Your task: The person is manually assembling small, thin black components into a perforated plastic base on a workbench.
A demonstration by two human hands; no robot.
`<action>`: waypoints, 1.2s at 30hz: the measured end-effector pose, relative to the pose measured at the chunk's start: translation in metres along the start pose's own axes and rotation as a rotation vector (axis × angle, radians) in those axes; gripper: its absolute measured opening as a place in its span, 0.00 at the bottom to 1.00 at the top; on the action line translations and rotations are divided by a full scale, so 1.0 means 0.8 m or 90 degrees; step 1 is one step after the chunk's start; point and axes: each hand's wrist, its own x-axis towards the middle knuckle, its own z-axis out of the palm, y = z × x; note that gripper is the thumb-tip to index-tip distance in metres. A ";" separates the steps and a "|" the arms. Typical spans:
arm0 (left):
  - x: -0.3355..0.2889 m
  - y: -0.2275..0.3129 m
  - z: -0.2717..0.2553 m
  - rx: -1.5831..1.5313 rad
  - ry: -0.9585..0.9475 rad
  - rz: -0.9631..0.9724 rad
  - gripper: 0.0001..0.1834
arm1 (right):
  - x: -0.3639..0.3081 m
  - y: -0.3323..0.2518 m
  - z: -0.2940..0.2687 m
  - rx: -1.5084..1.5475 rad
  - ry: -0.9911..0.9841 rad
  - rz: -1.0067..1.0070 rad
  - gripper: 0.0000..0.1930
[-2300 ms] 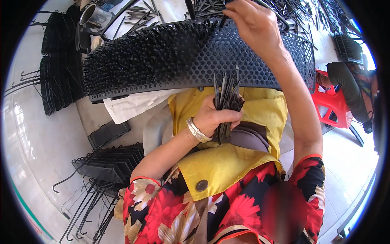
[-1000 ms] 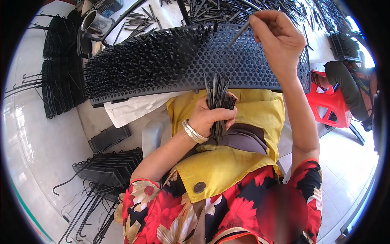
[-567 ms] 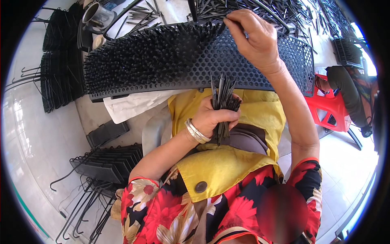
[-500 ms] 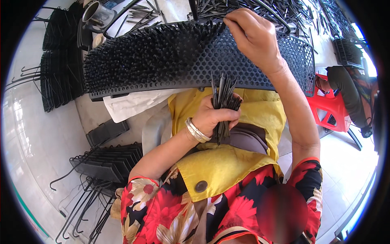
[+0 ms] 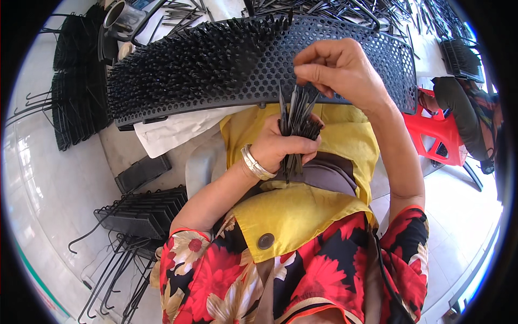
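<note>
My left hand (image 5: 288,143) is closed around an upright bundle of thin, black, pointed strips (image 5: 295,110), held in front of my lap. Just above the bundle's tips is my right hand (image 5: 342,73), its fingers bent and its thumb near the index finger. Whatever may be between those fingertips is hidden. Beyond both hands lies a long, curved black panel (image 5: 372,59) full of small holes. Dense black spiky pieces (image 5: 183,67) stand in its left part, while the right part shows bare holes.
Loose black strips (image 5: 324,11) are strewn over the table behind the panel. A mug (image 5: 123,16) stands at the far left. Black racks with hooked rods (image 5: 143,213) sit at lower left. At right are a red stool (image 5: 437,137) and another person's leg (image 5: 458,110).
My right hand has come down from the panel's far edge to the top of the bundle. My left hand keeps its hold on the strips. The view has shifted slightly.
</note>
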 end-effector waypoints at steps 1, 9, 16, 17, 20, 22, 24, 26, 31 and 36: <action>-0.001 0.000 0.001 0.001 -0.001 -0.001 0.16 | -0.001 0.000 -0.002 0.003 -0.055 0.014 0.07; 0.001 0.008 -0.007 -0.090 -0.070 -0.007 0.18 | -0.012 0.003 -0.010 0.119 -0.076 0.023 0.09; 0.002 0.013 0.002 0.022 0.038 0.052 0.16 | -0.026 0.010 0.006 0.142 0.025 0.043 0.06; 0.003 0.012 0.001 0.054 0.046 0.053 0.15 | -0.027 0.011 0.008 0.141 0.025 0.041 0.06; 0.002 0.006 -0.001 0.079 0.062 0.050 0.14 | -0.027 0.012 0.008 0.226 0.137 0.038 0.05; 0.003 0.002 -0.001 0.049 0.078 0.031 0.14 | -0.020 0.011 -0.007 0.260 0.230 0.004 0.05; 0.004 0.000 -0.002 0.046 0.064 0.028 0.14 | -0.013 0.012 -0.016 0.268 0.315 -0.113 0.05; 0.004 -0.001 -0.002 0.030 0.072 0.017 0.15 | -0.003 0.009 -0.022 0.148 0.393 -0.219 0.04; 0.004 -0.003 -0.003 0.024 0.072 0.007 0.15 | 0.024 0.005 -0.011 -0.043 0.440 -0.417 0.06; 0.003 -0.004 -0.003 0.035 0.087 0.005 0.16 | 0.038 -0.001 -0.002 -0.320 0.443 -0.501 0.08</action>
